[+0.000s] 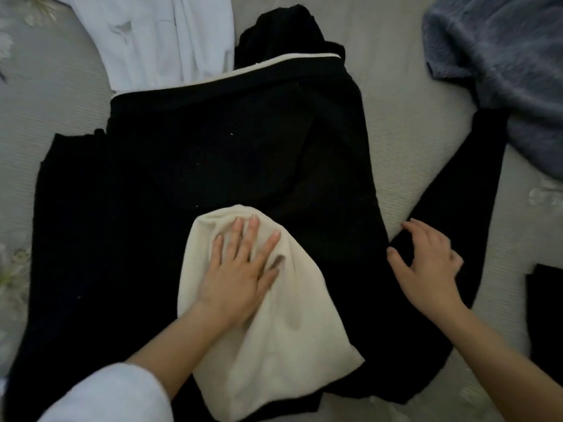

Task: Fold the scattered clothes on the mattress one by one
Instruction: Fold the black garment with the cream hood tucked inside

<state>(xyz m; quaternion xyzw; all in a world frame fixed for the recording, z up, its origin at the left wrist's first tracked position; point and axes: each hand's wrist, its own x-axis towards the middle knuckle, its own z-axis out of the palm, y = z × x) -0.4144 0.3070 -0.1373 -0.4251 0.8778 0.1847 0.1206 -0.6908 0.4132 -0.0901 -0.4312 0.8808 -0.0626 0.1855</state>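
A large black garment (213,153) with a cream edge along its far side lies spread across the grey mattress (405,132). A cream hood-like piece (274,330) is folded onto its middle. My left hand (240,269) lies flat on that cream piece, fingers straight and spread. My right hand (426,263) hovers at the garment's right edge where the black sleeve (457,202) branches off. Its fingers are loosely curled and hold nothing that I can see.
A white garment (158,38) lies at the far left. A fuzzy blue-grey garment (502,74) lies at the far right. Another black piece (545,312) sits at the right edge. More black cloth (283,35) bunches beyond the cream edge.
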